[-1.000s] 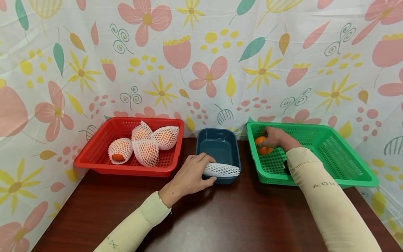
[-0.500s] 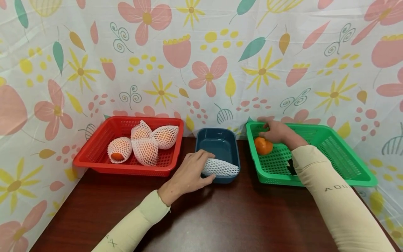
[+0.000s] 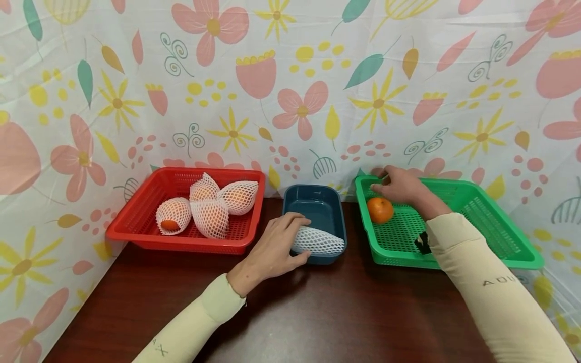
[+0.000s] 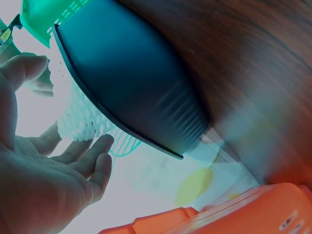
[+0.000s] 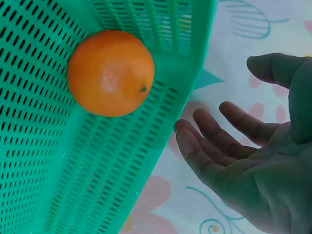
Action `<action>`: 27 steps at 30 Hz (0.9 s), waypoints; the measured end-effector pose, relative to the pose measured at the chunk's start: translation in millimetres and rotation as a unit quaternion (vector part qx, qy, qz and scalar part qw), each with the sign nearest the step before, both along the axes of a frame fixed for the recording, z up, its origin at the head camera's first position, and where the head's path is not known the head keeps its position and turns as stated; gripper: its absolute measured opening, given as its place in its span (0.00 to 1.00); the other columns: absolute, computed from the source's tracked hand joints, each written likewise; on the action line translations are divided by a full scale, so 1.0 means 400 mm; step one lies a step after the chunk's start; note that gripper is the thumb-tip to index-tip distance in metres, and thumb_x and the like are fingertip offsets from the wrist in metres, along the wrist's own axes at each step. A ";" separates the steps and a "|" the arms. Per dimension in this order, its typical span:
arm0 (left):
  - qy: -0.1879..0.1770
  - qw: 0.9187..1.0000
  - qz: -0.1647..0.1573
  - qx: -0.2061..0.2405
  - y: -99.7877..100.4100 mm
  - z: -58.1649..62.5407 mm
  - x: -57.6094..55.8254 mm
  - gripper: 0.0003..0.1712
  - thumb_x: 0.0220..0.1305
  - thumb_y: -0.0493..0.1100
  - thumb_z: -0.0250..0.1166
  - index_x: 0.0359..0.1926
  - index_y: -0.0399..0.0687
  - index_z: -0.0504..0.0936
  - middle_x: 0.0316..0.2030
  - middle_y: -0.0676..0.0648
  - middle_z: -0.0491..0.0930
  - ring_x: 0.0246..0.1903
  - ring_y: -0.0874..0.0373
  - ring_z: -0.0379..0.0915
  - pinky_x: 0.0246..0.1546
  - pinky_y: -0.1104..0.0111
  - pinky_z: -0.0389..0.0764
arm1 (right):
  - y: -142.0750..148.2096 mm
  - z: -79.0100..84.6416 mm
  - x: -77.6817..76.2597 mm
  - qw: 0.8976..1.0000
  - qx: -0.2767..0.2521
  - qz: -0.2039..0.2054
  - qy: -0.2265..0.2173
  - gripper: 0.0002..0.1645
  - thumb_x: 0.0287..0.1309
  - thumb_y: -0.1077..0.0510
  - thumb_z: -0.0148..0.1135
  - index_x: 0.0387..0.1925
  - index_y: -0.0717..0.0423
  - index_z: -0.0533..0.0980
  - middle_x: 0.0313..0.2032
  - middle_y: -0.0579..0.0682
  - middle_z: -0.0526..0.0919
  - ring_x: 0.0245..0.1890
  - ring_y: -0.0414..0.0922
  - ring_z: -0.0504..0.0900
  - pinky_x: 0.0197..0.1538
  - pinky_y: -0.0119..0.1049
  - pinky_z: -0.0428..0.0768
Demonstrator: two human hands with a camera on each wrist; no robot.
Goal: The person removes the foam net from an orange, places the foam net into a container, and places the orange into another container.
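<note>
The right hand (image 3: 401, 189), fingers spread and holding nothing, is by the green basket's (image 3: 395, 258) back left corner; a second ago it was on the orange (image 3: 380, 209), which now sits free near that corner. The left hand's (image 3: 272, 247) thumb and fingers part loosely around a foam net's (image 3: 320, 241) left end, over the blue dish (image 3: 317, 214). On the desk's (image 3: 327, 312) back left, a red basket (image 3: 181, 243) holds netted fruit (image 3: 211, 219), before flowered cloth (image 3: 363, 101).

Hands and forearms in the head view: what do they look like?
The left hand and right hand wear no gloves. The left sleeve and right sleeve are pale cream with dark lettering; a small black piece shows by the right cuff.
</note>
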State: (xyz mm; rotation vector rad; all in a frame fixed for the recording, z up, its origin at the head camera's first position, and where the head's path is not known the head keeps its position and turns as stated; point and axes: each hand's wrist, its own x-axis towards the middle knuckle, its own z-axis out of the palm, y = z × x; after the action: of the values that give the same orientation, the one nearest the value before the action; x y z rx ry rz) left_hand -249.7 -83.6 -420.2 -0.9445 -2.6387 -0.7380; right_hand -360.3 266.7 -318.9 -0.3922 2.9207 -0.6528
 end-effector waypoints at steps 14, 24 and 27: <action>-0.013 1.000 -0.009 0.024 0.000 0.031 0.012 0.31 0.68 0.52 0.72 0.67 0.51 0.75 0.65 0.52 0.72 0.62 0.58 0.70 0.68 0.57 0.74 | -0.054 0.005 0.086 0.996 -0.068 -0.007 0.054 0.35 0.78 0.48 0.59 0.70 0.71 0.66 0.63 0.72 0.74 0.63 0.69 0.75 0.64 0.66 0.75; 0.001 0.996 -0.036 0.078 -0.007 0.063 0.029 0.25 0.68 0.43 0.72 0.63 0.50 0.77 0.60 0.55 0.75 0.60 0.59 0.73 0.63 0.65 0.79 | -0.092 -0.003 0.141 0.986 -0.145 -0.009 0.080 0.30 0.78 0.49 0.58 0.69 0.65 0.68 0.62 0.67 0.76 0.63 0.66 0.77 0.64 0.64 0.77; 0.011 0.996 -0.029 0.086 -0.012 0.073 0.035 0.24 0.67 0.43 0.73 0.62 0.51 0.78 0.59 0.55 0.76 0.60 0.58 0.74 0.62 0.65 0.80 | -0.104 -0.012 0.152 0.982 -0.166 -0.007 0.090 0.28 0.78 0.50 0.59 0.67 0.64 0.69 0.60 0.65 0.77 0.62 0.64 0.78 0.65 0.63 0.77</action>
State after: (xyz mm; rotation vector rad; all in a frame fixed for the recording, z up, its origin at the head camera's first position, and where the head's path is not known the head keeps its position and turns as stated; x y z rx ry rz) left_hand -235.8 -88.4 -391.1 -0.9779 -2.4909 -0.9467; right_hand -299.5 225.2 -323.7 -0.4892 2.9819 -1.1728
